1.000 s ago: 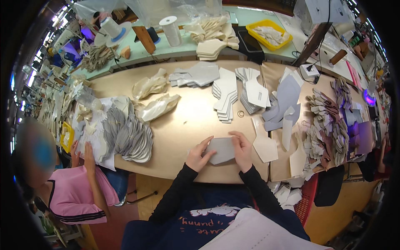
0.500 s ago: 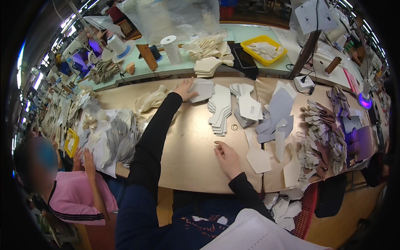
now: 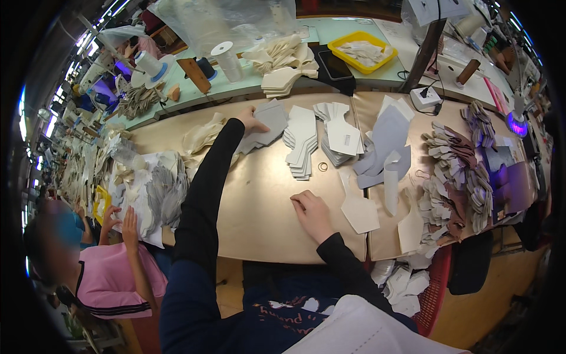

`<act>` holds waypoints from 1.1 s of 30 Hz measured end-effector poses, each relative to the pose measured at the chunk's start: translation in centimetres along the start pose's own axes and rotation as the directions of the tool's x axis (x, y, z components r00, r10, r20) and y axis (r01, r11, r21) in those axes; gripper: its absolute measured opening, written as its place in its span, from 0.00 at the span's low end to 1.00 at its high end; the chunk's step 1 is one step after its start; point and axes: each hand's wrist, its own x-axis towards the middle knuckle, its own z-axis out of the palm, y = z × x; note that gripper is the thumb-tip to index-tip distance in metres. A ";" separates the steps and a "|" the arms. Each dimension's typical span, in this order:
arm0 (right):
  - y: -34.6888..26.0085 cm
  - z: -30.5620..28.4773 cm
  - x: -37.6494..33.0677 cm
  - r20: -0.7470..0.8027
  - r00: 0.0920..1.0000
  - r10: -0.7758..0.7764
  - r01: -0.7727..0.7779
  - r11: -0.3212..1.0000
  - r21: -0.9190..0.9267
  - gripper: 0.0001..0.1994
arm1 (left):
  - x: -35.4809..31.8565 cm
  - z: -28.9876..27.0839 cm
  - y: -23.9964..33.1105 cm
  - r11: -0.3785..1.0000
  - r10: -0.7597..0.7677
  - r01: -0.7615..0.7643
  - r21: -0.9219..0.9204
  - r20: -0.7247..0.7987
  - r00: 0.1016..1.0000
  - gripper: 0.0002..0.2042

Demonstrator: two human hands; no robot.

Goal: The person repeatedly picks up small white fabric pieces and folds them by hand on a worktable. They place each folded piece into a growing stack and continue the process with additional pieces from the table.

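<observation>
Left hand (image 3: pixel 252 120), grip unclear, touches far flat grey angular sheets (image 3: pixel 275 120), seemingly stacked for order; near right hand (image 3: pixel 313 216) lies half-open, empty.

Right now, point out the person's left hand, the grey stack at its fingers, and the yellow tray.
Left hand (image 3: pixel 252 120): head view, back of the hand.
Grey stack (image 3: pixel 273 115): head view, upper face of the top piece.
Yellow tray (image 3: pixel 367 69): head view, near wall.
</observation>
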 end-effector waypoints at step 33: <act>-0.1 -0.6 -0.8 0.166 0.976 0.144 -0.218 0.556 0.802 0.45 | -29.5 15.0 6.7 0.913 0.406 -0.390 0.119 -0.358 0.841 0.32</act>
